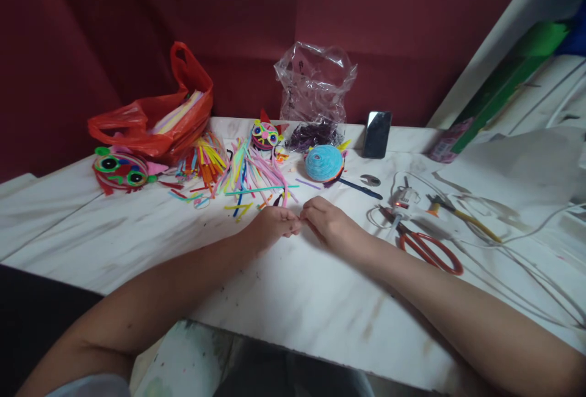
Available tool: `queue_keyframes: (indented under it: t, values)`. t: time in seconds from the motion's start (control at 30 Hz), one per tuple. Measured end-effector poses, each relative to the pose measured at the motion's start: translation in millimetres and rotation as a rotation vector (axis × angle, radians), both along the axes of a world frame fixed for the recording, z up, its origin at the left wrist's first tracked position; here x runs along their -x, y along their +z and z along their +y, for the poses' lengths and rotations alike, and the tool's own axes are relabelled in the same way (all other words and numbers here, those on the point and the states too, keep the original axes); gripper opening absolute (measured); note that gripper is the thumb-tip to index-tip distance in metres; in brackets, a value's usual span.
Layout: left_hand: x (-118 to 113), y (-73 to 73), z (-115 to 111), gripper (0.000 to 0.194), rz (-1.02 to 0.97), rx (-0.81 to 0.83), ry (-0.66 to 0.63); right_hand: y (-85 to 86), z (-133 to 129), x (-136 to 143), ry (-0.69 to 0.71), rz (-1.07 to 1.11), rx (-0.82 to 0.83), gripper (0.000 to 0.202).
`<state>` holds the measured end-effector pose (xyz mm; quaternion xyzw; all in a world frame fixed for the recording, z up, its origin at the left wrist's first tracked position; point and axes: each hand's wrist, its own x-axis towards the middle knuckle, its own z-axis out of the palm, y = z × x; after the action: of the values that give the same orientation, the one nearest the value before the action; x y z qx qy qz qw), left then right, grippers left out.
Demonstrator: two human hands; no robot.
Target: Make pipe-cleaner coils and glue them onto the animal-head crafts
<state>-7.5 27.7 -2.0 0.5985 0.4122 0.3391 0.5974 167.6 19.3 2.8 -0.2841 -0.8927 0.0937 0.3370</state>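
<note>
My left hand [274, 222] and my right hand [326, 220] meet over the middle of the table, fingertips nearly touching. Both are closed in a pinch; whatever is between the fingers is too small or hidden to name. A small dark piece [278, 200] shows just behind my left hand, and I cannot tell whether it is held. Beyond the hands lie loose coloured pipe cleaners [256, 171] and a round light-blue coiled piece [323, 163]. A small colourful face with big eyes [266, 134] stands behind the pipe cleaners.
Left are a red plastic bag [132, 119] and another big-eyed face [121, 170]. At the back stand a clear plastic bag [315, 82] and a phone [376, 134]. Right are red-handled scissors [430, 250], a glue gun [412, 204], yellow-handled pliers [476, 223] and looping cables.
</note>
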Motion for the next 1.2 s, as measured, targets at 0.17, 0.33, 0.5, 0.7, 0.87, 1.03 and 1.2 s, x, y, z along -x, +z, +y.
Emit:
queue_keyframes:
  t: [0.17,0.33,0.5,0.7,0.87,1.03,1.2]
  values:
    - [-1.6,-4.4,1.4,0.024,-0.140,0.019,0.050,-6.0,-1.3,11.9,-0.013,0.477,0.494,0.018]
    - [-2.0,-2.7,-0.2,0.023,-0.229,0.066,0.012,-9.5,-1.7,14.4,-0.056,0.563,0.618,0.020]
    - [-0.8,-0.2,-2.1,0.024,-0.159,0.052,-0.002,-2.5,-3.1,5.8,-0.096,0.208,0.072,0.019]
    - [-0.4,-1.1,-1.7,0.015,-0.043,-0.127,0.088,-3.9,-4.7,8.9,-0.154,0.306,0.189,0.016]
    - [-3.1,1.5,-4.6,0.017,-0.077,-0.141,0.125,-9.2,-6.5,15.2,-0.108,0.554,0.593,0.019]
    - [-1.7,-1.2,-2.3,0.020,-0.037,-0.106,0.063,-4.7,-7.6,11.5,-0.212,0.365,0.339,0.012]
    - [4.5,1.9,-1.3,0.014,0.281,-0.319,0.032,2.4,-4.2,3.2,-0.092,0.048,0.062,0.013]
